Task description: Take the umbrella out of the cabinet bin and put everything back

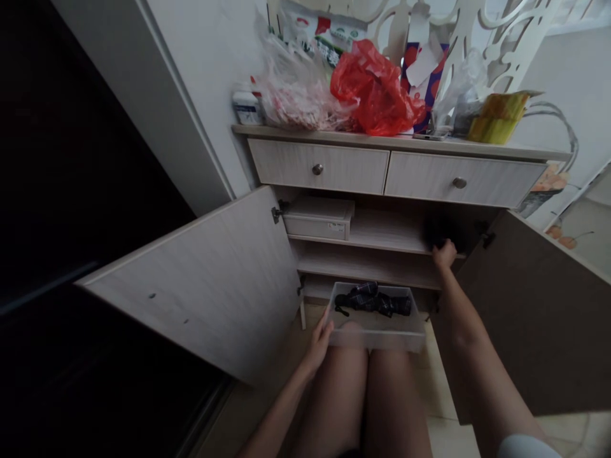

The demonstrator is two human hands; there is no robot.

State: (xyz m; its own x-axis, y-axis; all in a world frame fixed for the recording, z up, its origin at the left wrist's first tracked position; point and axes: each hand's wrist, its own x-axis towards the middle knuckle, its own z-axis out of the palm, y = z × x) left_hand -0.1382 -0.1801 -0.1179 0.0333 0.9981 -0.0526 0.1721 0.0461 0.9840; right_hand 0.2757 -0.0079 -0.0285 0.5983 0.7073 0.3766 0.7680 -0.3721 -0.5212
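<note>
My left hand [319,343] grips the left side of a clear plastic box [382,338], which rests on my knees. Inside the box lie folded umbrellas [382,301] in dark checked cloth, with a wrist strap at the left end. My right hand [445,254] reaches to the right end of the upper shelf [389,230] inside the cabinet. Its fingers are curled at a black bundle [440,229], too dark to name, and are partly hidden by it.
Both cabinet doors stand open, the left door [205,286] and the right door [539,318]. A white drawer box [317,216] sits at the upper shelf's left. Above are two closed drawers [353,166]. A red plastic bag [375,89], other bags and a white bottle [247,108] crowd the top.
</note>
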